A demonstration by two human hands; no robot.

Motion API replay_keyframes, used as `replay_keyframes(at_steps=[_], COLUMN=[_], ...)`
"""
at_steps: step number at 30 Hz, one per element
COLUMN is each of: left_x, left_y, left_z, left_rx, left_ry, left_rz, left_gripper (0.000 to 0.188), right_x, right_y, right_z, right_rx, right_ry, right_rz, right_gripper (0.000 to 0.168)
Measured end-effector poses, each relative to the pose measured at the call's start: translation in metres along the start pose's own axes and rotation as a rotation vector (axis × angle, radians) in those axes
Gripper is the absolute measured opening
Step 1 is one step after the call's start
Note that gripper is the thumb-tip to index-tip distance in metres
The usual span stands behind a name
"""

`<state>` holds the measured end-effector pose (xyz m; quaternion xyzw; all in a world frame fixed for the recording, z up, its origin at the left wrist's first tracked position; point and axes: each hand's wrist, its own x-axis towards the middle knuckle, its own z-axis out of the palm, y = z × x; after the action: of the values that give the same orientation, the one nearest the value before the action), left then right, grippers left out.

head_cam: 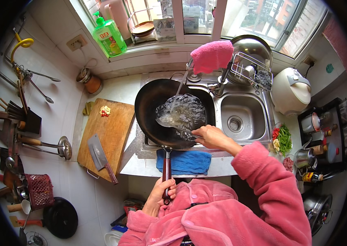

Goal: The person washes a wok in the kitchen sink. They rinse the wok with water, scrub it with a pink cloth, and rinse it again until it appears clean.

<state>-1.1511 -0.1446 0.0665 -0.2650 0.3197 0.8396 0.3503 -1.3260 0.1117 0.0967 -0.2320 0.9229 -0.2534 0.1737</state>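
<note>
A black wok (147, 101) rests over the left sink basin, and water from the faucet (189, 64) streams into it. My left hand (162, 190) grips the wok's dark red handle (167, 166) near its end. With my right hand (212, 136) I hold a metal spatula (165, 122), its head in the rippling water (188, 109) inside the wok. A folded blue cloth (184, 162) lies on the counter edge below the wok. Over the faucet hangs a pink towel (212, 57).
A cleaver (99, 153) lies on a wooden cutting board (111, 123) beside chopped garlic and red chili (105, 111). To the right are the second sink basin (244, 115), a rice cooker (292, 90), a plate of cut vegetables (282, 140) and minced meat (288, 164). Utensils hang along the left wall.
</note>
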Motion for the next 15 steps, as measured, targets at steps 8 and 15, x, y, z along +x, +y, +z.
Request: replay_keyframes(at_steps=[8, 15], left_x=[-0.004, -0.007], left_y=[-0.001, -0.002], left_z=[-0.002, 0.000], left_rx=[-0.005, -0.016], left_ry=[0.013, 0.027], left_rz=[0.018, 0.026], left_gripper=[0.013, 0.014], right_x=[0.000, 0.001], right_y=[-0.013, -0.020], right_z=[-0.011, 0.004], right_rx=[0.009, 0.051], right_ry=[-0.128, -0.094], right_rz=[-0.012, -0.007], right_gripper=[0.035, 0.035])
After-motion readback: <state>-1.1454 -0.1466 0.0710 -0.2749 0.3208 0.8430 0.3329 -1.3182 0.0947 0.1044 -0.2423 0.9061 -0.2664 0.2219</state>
